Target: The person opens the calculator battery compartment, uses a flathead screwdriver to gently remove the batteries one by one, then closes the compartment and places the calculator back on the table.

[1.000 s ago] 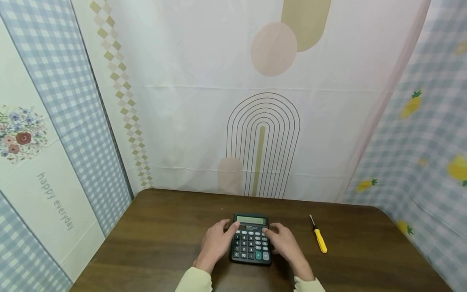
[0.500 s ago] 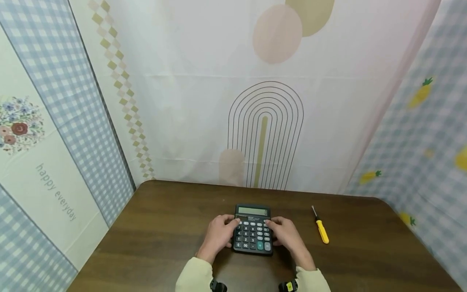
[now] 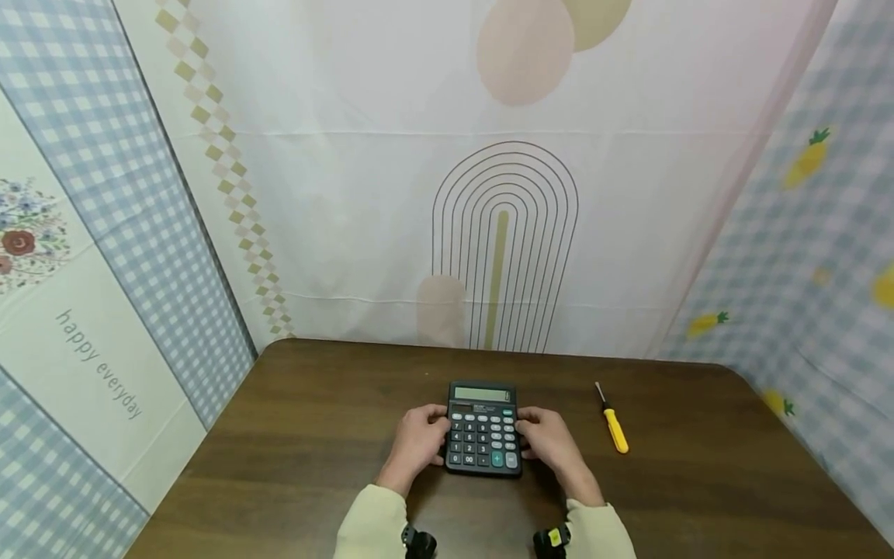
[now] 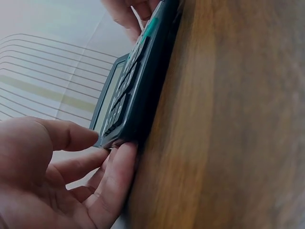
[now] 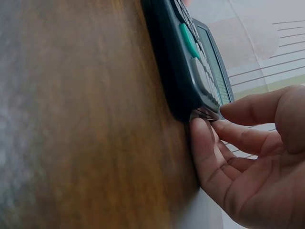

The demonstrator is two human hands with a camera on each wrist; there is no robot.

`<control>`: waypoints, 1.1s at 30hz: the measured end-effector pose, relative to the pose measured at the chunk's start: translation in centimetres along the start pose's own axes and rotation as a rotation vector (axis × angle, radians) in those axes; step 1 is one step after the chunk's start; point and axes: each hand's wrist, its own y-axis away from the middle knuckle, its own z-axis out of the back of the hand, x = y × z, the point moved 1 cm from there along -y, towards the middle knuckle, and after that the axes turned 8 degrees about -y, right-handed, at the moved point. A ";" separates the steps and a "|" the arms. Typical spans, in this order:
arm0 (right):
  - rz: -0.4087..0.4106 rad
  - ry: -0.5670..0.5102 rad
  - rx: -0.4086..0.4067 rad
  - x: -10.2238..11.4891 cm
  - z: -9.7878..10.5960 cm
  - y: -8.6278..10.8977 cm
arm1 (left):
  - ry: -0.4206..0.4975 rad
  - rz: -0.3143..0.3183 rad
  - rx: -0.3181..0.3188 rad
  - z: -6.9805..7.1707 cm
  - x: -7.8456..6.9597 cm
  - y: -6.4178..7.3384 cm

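Observation:
A black calculator [image 3: 483, 435] lies face up on the wooden table, its display toward the far side and its keys toward me. My left hand [image 3: 417, 441] holds its left edge, the thumb at the side near the upper keys and the other fingers curled against the side. On the opposite edge my right hand [image 3: 548, 442] holds it the same way. Close up in the left wrist view, the left fingers [image 4: 119, 164] touch the calculator's side. In the right wrist view, the right thumb [image 5: 252, 109] touches the edge and the fingertips sit lower. The underside is hidden.
A screwdriver [image 3: 615, 427] with a yellow handle lies on the table [image 3: 314, 450] to the right of my right hand, tip pointing away. Patterned cloth [image 3: 349, 194] hangs behind the table and along both sides.
Both thumbs have slid off the calculator's top face to its side edges. The whole scene has shifted upward in the head view; calculator and screwdriver keep their places on the table.

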 end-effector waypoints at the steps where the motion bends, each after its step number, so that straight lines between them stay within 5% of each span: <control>1: 0.001 -0.003 -0.002 -0.1 0.0 0.0 | -0.003 -0.005 -0.002 0.0 0.1 0.0; 33: 0.000 -0.198 -0.053 -0.2 1.3 0.1 | 0.149 0.038 -0.013 0.5 -0.2 -0.2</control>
